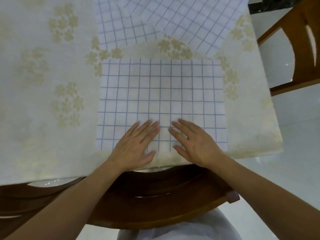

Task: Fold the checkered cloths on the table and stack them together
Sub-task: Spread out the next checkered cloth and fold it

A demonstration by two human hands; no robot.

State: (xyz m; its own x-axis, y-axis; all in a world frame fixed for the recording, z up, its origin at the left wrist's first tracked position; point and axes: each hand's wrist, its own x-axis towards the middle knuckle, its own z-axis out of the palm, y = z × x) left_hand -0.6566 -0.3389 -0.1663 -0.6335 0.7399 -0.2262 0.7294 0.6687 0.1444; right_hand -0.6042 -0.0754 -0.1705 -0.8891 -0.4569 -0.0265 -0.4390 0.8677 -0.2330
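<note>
Lighting: soft, even, fairly bright, diffuse from overhead. Shadows: faint, short. Glare: small highlights on the glossy floor (285, 64) beyond the tabletop's right edge. Distortion: wide-angle bowing at frame edges. Focus: overall mild softness, far edge blurrier.

I read no text, label, brand, number or sign anywhere; the checkered cloth (161, 104) at centre carries only blue grid lines; the tablecloth (43, 75) at 9 o'clock shows only pale flower prints.
</note>
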